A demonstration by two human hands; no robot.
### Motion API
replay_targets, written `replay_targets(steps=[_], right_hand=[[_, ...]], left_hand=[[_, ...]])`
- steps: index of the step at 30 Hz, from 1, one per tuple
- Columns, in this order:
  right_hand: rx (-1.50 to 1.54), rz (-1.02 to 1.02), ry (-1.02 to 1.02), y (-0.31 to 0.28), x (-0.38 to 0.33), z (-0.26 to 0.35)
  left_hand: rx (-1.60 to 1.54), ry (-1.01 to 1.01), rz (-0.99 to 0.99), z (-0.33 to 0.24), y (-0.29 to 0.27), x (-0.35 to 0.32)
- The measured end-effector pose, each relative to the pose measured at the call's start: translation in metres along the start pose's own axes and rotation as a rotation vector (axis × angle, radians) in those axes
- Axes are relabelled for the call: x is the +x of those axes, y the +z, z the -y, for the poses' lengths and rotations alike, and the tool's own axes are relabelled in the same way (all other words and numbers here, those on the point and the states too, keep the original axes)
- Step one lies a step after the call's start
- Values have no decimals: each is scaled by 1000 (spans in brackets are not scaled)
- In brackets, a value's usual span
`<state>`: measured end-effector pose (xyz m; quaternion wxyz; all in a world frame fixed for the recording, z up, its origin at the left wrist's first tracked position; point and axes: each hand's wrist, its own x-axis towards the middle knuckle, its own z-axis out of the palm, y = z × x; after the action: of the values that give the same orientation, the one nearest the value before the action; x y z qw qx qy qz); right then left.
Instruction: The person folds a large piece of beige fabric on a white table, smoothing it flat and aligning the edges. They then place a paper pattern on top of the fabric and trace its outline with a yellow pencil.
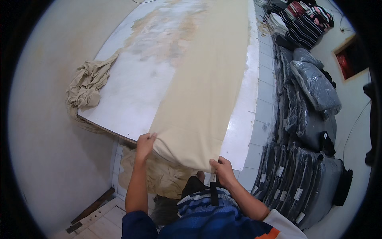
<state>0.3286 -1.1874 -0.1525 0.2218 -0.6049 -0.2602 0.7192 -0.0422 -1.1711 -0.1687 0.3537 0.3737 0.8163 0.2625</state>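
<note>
A long beige strip of fabric (pixel 203 83) lies along the white table (pixel 131 87), running from the far edge to the near end. My left hand (pixel 145 144) pinches its near left corner by the table edge. Its near right corner is gripped in my right hand (pixel 223 170), thumb on top. Between the hands the fabric's near edge sags a little past the table end, with a soft fold by my left hand. The fingers under the cloth are hidden.
Crumpled beige cloth (pixel 88 85) hangs over the table's left edge. More beige fabric (pixel 159 169) lies on the floor below the near end. Along the right stand plastic-wrapped dark bundles (pixel 294 179), with folded striped garments (pixel 306 28) farther off. A wall (pixel 51 99) borders the left.
</note>
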Motion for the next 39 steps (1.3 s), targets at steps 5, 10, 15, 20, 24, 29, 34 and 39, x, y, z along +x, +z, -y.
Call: replay_targets(steps=[5, 10, 15, 20, 24, 29, 34, 39], right_hand=[[-467, -180, -243, 32, -7, -13], [-678, -446, -428, 64, -7, -21], [-618, -313, -286, 64, 16, -3], [-299, -72, -175, 27, 11, 22], [597, 230, -176, -36, -40, 63], [621, 392, -284, -60, -106, 98], [312, 244, -124, -45, -72, 45], [81, -143, -164, -57, -25, -18]], left_hand=[[272, 298, -553, 5, 10, -1], [232, 372, -314, -7, 21, -11], [-391, -105, 320, -45, 0, -27], [-839, -138, 564, -111, -9, -65], [-1027, 0, 576, -152, -30, -80], [-1079, 417, 184, -129, -64, -79], [-632, -78, 225, -34, -31, -87], [-478, -209, -39, 61, 69, -111]])
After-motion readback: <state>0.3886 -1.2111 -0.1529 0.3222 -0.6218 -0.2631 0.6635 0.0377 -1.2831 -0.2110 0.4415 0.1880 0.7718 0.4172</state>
